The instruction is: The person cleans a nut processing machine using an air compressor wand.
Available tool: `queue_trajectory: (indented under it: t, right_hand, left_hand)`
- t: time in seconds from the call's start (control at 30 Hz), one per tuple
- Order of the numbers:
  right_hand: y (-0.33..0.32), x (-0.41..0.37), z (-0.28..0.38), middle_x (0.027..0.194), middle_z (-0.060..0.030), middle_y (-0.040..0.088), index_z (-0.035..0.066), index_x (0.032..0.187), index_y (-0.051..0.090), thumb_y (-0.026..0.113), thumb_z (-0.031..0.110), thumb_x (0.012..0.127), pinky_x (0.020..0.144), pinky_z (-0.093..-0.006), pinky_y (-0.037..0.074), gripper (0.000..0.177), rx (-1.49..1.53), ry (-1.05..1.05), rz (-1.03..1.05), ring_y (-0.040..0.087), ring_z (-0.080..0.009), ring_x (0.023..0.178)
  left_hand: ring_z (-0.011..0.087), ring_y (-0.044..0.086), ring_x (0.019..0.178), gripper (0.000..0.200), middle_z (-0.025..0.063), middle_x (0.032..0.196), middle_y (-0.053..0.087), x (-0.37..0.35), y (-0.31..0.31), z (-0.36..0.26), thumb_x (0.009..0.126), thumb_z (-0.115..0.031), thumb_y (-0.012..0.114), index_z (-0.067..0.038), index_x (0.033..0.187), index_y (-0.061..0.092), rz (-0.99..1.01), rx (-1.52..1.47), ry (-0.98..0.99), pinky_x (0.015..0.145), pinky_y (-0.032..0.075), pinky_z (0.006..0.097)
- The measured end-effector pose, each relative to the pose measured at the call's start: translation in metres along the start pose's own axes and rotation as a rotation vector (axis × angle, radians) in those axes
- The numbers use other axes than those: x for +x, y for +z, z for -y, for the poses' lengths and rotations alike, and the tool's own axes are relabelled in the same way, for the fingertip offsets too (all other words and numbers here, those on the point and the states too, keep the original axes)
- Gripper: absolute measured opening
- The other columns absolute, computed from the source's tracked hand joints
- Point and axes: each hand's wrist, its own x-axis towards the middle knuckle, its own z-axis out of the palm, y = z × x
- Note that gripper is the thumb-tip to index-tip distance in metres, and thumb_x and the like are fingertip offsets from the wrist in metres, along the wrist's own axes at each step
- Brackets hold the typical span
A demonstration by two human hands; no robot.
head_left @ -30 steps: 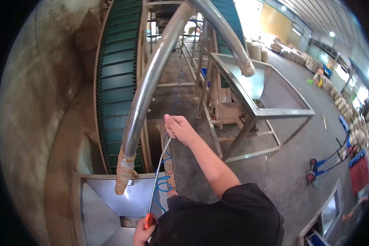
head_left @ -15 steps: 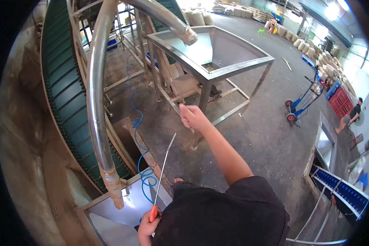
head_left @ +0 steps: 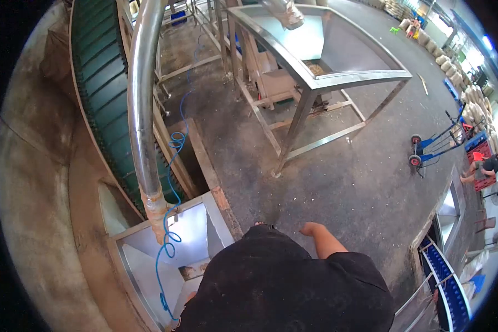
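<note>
Only a sliver of my left hand [head_left: 191,297] shows beside the black shirt, over the metal floor hopper [head_left: 216,213]. Its fingers, and anything in them, are hidden by my body. A blue coiled air hose [head_left: 156,268] hangs down over the hopper and ends near that hand. My right hand [head_left: 312,228] is low in front of my body, above the concrete floor. It appears small and foreshortened, its fingers cannot be made out, and no object shows at it.
A steel pipe [head_left: 144,110] and green conveyor belt [head_left: 99,83] rise at left. Ahead stands a framed metal hopper [head_left: 365,74]. A blue hand truck [head_left: 434,145], a seated person [head_left: 484,166] and stacked sacks [head_left: 473,108] are to the right. A blue conveyor [head_left: 448,282] lies lower right.
My right hand has dropped back from near the framed hopper toward my body. My left hand and the orange-handled blow gun it held have slipped behind my body. The view has shifted downward.
</note>
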Motion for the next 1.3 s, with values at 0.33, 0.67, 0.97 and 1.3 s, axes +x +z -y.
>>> queue_trajectory:
  t: [0.33, 0.67, 0.97, 1.3]
  right_hand:
    - [-0.020, 0.025, -0.032, 0.091, -0.0253, 0.061, -0.005, 0.092, 0.061, 0.045, 0.041, 0.084, 0.079, -0.0425, 0.044, 0.049, 0.125, -0.071, -0.218, 0.058, -0.0399, 0.089]
    - [-0.088, 0.027, 0.034, 0.098, -0.0251, 0.058, -0.003, 0.094, 0.062, 0.043, 0.045, 0.084, 0.086, -0.0430, 0.041, 0.052, 0.333, -0.245, -0.210, 0.054, -0.0398, 0.097]
    - [-0.012, 0.014, -0.065, 0.106, -0.0226, 0.057, 0.000, 0.098, 0.063, 0.041, 0.038, 0.086, 0.090, -0.0413, 0.041, 0.045, 0.062, -0.032, -0.007, 0.052, -0.0372, 0.103]
    - [-0.012, -0.002, -0.055, 0.097, -0.0259, 0.058, -0.001, 0.095, 0.062, 0.045, 0.044, 0.084, 0.085, -0.0430, 0.042, 0.050, 0.247, -0.018, -0.125, 0.054, -0.0402, 0.097]
  left_hand:
    - [0.0220, 0.059, 0.067, 0.035, 0.0104, 0.075, 0.062, -0.069, 0.046, 0.010, 0.067, -0.033, 0.065, -0.002, 0.083, 0.063, -0.241, 0.204, 0.199, 0.063, 0.044, 0.0367]
    - [0.0358, 0.058, 0.082, 0.028, 0.0211, 0.084, 0.061, -0.122, 0.019, -0.171, 0.077, -0.024, 0.054, 0.001, 0.089, 0.061, -0.190, 0.118, -0.237, 0.071, 0.043, 0.0417]
    - [0.0229, 0.054, 0.062, 0.033, 0.0084, 0.065, 0.057, -0.118, 0.020, -0.154, 0.066, -0.033, 0.067, -0.002, 0.075, 0.062, -0.311, -0.039, 0.224, 0.060, 0.043, 0.0339]
    - [0.0285, 0.060, 0.078, 0.038, 0.0144, 0.084, 0.063, 0.044, -0.023, -0.130, 0.060, -0.032, 0.069, -0.003, 0.084, 0.065, 0.025, 0.331, -0.328, 0.070, 0.046, 0.0362]
